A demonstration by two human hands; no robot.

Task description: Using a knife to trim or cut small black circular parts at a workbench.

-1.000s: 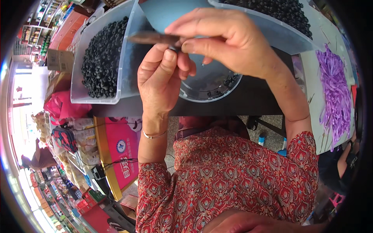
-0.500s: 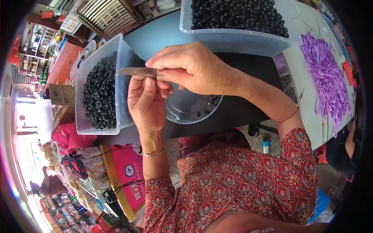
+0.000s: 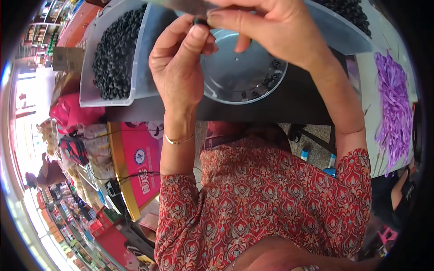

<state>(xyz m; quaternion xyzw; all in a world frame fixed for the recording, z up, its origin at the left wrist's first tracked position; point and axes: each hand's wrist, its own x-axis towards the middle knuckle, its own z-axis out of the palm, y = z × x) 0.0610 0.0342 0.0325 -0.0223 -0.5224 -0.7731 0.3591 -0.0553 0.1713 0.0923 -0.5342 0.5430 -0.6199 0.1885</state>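
Near the upper edge, my left hand (image 3: 181,67) pinches a small black piece (image 3: 199,21) between thumb and fingers; its exact kind is too small to tell. My right hand (image 3: 280,31) is closed on a knife (image 3: 185,5), its blade blurred and partly cut off by the picture's edge. The right thumb lies against the black piece, with the blade just above it. Below and right of the hands is a round clear plastic tub (image 3: 221,88), with several small black ring-like pieces (image 3: 271,80) along its right and near side.
To the left stands a clear bin (image 3: 108,104) full of black ring-like pieces; another clear bin (image 3: 346,40) of them is at upper right. Purple ribbon-like strips (image 3: 393,113) lie on the pale table at right. A pink cloth (image 3: 72,110) is below the left bin.
My view has tilted, so bins, tub and hands all appear higher. Both hands remain together, and the black piece now shows at my left fingertips. The knife blade has blurred.
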